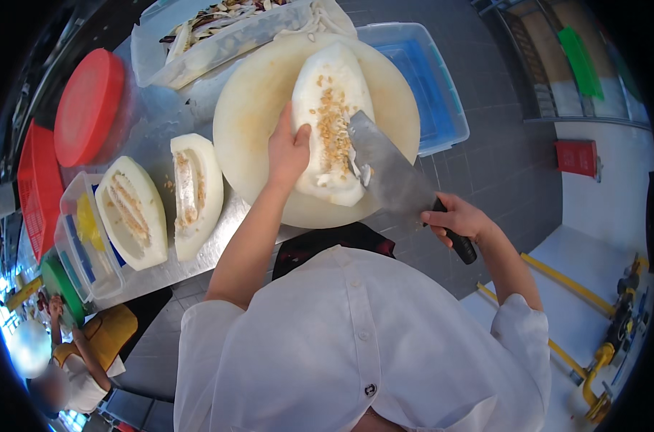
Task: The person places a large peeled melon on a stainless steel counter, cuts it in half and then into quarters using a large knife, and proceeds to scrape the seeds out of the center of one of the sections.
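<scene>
A large pale melon piece (335, 129), its seeds showing along the middle, lies on a round cutting board (251, 108). My left hand (289, 148) grips its left side, thumb on the flesh. In my right hand (456, 218) is the black handle of a broad-bladed cleaver (394, 170). The blade's far corner touches the right edge of the seeds, where bits of flesh cling. Left of the board, a melon half (132, 213) with seeds in its hollow rests partly over a clear plastic bin, beside another hollow melon piece (211, 200) with seeds.
A clear tub (219, 56) of peelings stands beyond the board. A blue-bottomed plastic bin (435, 97) is at its right. At left are a round red board (89, 108), a red basket (38, 189) and a clear bin (105, 283). Another person (84, 372) works at lower left.
</scene>
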A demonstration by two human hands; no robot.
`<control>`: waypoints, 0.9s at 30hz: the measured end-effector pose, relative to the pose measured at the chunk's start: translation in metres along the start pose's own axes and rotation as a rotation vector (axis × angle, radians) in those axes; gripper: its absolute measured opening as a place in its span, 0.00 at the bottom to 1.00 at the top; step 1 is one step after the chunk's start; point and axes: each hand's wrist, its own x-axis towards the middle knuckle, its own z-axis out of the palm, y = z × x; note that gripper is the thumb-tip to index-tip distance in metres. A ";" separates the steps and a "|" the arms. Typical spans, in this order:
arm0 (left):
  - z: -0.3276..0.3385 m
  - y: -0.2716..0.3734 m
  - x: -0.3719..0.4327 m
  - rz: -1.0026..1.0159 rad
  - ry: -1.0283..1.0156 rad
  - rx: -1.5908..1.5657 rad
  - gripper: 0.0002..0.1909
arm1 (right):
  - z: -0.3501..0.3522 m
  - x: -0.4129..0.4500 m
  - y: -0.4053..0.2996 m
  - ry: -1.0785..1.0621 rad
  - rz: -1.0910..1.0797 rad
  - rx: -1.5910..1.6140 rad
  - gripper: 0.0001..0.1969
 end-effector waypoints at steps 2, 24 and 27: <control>-0.002 0.005 0.000 -0.071 -0.032 -0.018 0.29 | 0.001 -0.002 0.003 -0.017 0.008 0.004 0.12; -0.003 -0.006 -0.001 -0.024 0.008 -0.052 0.30 | -0.009 -0.015 -0.012 -0.200 0.097 0.143 0.12; -0.009 0.017 -0.003 0.346 0.165 0.490 0.30 | -0.007 -0.015 -0.010 -0.091 0.061 0.086 0.11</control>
